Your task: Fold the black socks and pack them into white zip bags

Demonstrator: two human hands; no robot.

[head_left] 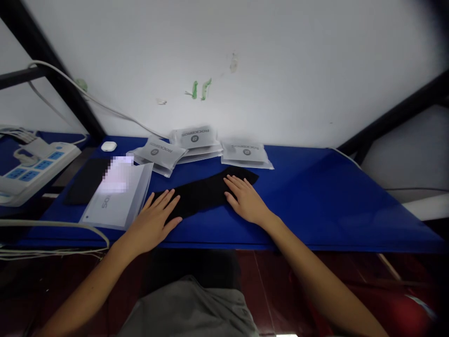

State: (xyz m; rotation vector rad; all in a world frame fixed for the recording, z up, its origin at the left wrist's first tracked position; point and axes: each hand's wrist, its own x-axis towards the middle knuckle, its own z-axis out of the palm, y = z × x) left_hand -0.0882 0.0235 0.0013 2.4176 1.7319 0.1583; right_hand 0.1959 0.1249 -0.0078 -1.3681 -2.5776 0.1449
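Observation:
A long black piece of cloth, sleeve-like in shape [201,194], lies flat across the blue table top [301,196]. My left hand [152,222] rests on its left end, fingers stretched out and spread. On its right part lies my right hand [243,199], also flat with the fingers extended. Neither hand grips the cloth. Just left of my left hand are white frosted bags [117,201] with dark printing. Behind the cloth lie more frosted packets: one at left [157,153], a small stack in the middle [194,139] and one at right [245,153].
A white power strip [42,171] with plugs and cables sits at the far left. A black flat object [87,180] and a small white case [108,146] lie near it. A white wall [280,70] stands behind the table, with black frame bars [63,75] at both sides.

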